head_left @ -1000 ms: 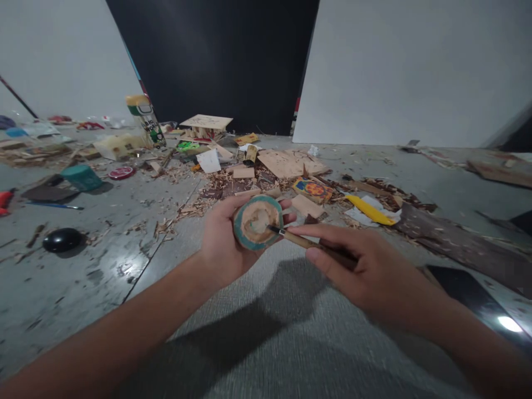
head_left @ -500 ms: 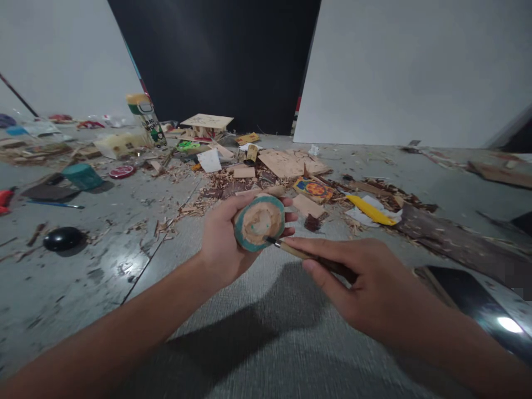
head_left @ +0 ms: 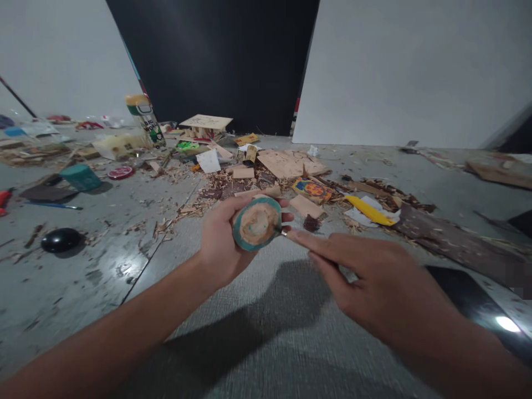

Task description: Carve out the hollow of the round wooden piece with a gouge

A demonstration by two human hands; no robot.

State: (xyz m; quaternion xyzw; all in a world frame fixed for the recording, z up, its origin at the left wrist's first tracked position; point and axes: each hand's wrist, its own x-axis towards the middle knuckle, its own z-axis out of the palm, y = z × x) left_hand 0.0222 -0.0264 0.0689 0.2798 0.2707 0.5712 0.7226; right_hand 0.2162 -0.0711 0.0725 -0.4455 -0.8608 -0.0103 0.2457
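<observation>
My left hand is closed round a round wooden piece with a teal rim and a pale hollowed face turned toward me. My right hand pinches a thin carving tool; most of its handle is hidden under my fingers. The metal tip touches the right edge of the wooden piece. Both hands hover above a grey cloth spread on the floor.
Wood shavings and flat wood scraps litter the floor ahead. A yellow knife, a painted block, a black oval stone, a teal box and a tall can lie around. A dark phone rests at the right.
The tool tip slid from the middle of the hollowed face down and out to the right rim. My right hand rolled over so the handle is now mostly covered.
</observation>
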